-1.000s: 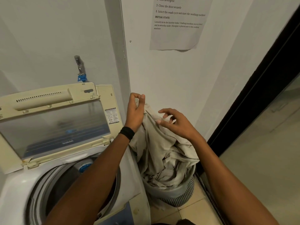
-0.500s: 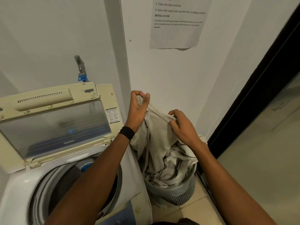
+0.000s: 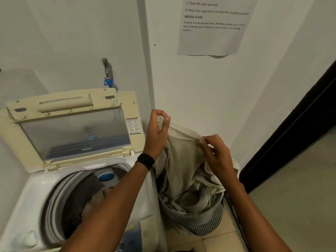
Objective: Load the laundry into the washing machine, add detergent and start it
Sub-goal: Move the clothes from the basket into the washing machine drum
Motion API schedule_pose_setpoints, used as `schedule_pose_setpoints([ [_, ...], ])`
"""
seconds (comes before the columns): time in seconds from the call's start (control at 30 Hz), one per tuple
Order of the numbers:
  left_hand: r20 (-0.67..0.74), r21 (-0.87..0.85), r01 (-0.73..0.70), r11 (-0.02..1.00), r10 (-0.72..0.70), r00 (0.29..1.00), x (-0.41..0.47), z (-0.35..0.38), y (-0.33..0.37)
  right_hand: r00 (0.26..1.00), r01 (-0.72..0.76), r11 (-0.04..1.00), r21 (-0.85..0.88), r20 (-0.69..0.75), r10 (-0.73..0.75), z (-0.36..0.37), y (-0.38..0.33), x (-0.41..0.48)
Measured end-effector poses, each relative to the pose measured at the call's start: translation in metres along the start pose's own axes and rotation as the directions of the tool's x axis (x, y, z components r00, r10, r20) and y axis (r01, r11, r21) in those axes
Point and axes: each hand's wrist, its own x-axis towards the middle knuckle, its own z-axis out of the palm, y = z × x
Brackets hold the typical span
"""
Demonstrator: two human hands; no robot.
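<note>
Above the rim of the striped laundry basket [image 3: 209,226], which stands on the floor just beside the right side of the washing machine [image 3: 34,195], a large beige cloth [image 3: 183,166] is held up by both hands. The left hand [image 3: 156,135], with a black wristband [image 3: 145,161], pinches the highest corner of the cloth between the thumb and the curled fingers; the right hand [image 3: 218,153] pinches the same upper edge lower and further right, its thumb and first fingers closed on a fold. Between the two pinches the edge runs as a sloping line, high on the left and low on the right, and from it the cloth hangs down, so its long axis is nearly vertical and its lower part lies bunched inside the basket. The lid [image 3: 72,131] of the machine stands open and tilted back, and the round drum [image 3: 72,206] opening lies to the left of the cloth and lower than both hands, under the left forearm; something brownish seems to lie in it, but I cannot tell what. The left hand is the nearer one to the drum. In my judgement the coming move needs the cloth to be lifted until its lower part is free of the basket rim, and then carried to the left over the right edge of the machine top, the left hand leading.
</note>
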Motion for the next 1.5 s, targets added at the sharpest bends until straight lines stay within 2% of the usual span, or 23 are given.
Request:
schedule_pose_setpoints([
  [0.1,-0.017,0.005,0.03,1.0,-0.03,0.999,-0.006,0.014,0.007,0.994,-0.098,0.983,0.153,-0.027,0.104,-0.006,-0.016,0.012],
  [0.2,0.096,-0.019,0.046,0.999,-0.044,0.994,-0.013,0.029,0.012,0.991,-0.083,0.988,0.131,0.115,0.068,-0.009,-0.024,0.031],
  [0.27,0.204,0.058,0.017,0.998,-0.029,0.979,-0.019,0.039,0.012,0.98,-0.059,0.995,0.086,0.193,0.041,-0.004,-0.023,0.038],
  [0.33,0.241,0.141,0.027,0.99,-0.06,0.969,-0.028,0.051,0.008,0.977,-0.064,0.994,0.087,0.209,0.045,0.0,-0.016,0.036],
  [0.5,0.013,0.23,0.122,0.966,-0.129,0.992,-0.037,0.064,0.001,0.975,-0.068,0.992,0.108,0.218,0.043,-0.004,0.009,0.009],
  [0.63,-0.159,0.122,0.225,0.967,-0.205,0.966,-0.039,0.068,0.012,0.961,0.038,0.993,-0.113,0.276,-0.005,-0.009,0.048,-0.016],
  [0.67,-0.185,0.084,0.235,0.968,-0.217,0.959,-0.039,0.068,0.012,0.966,0.021,0.99,-0.137,0.26,0.015,-0.012,0.059,-0.022],
  [0.73,-0.194,0.058,0.227,0.972,-0.212,0.958,-0.038,0.068,0.014,0.976,-0.058,0.996,-0.072,0.205,0.072,-0.021,0.073,-0.028],
  [0.9,-0.078,0.073,0.235,0.969,-0.23,0.97,-0.051,0.07,0.018,0.987,-0.128,0.971,0.204,0.119,0.105,-0.041,0.049,-0.015],
  [1.0,0.108,0.031,0.236,0.971,-0.238,0.965,-0.064,0.072,0.017,0.984,-0.097,0.973,0.208,0.165,0.062,-0.039,0.026,0.001],
  [1.03,0.127,0.071,0.228,0.971,-0.235,0.964,-0.068,0.074,0.018,0.978,-0.077,0.978,0.195,0.204,0.037,-0.035,0.022,0.004],
  [1.1,0.053,0.148,0.205,0.968,-0.215,0.975,-0.073,0.08,0.021,0.968,-0.071,0.98,0.184,0.249,0.023,-0.025,0.016,0.008],
  [1.27,-0.259,0.057,0.24,0.969,-0.218,0.941,-0.063,0.062,0.013,0.958,-0.018,0.996,0.087,0.288,-0.008,-0.007,0.018,-0.012],
  [1.43,-0.319,0.01,0.215,0.976,-0.201,0.926,-0.055,0.045,0.008,0.957,-0.032,0.998,-0.051,0.287,0.046,-0.013,0.068,-0.041],
  [1.5,-0.312,0.006,0.233,0.973,-0.219,0.924,-0.058,0.043,0.004,0.97,-0.034,0.998,-0.056,0.239,0.046,-0.021,0.072,-0.042],
])
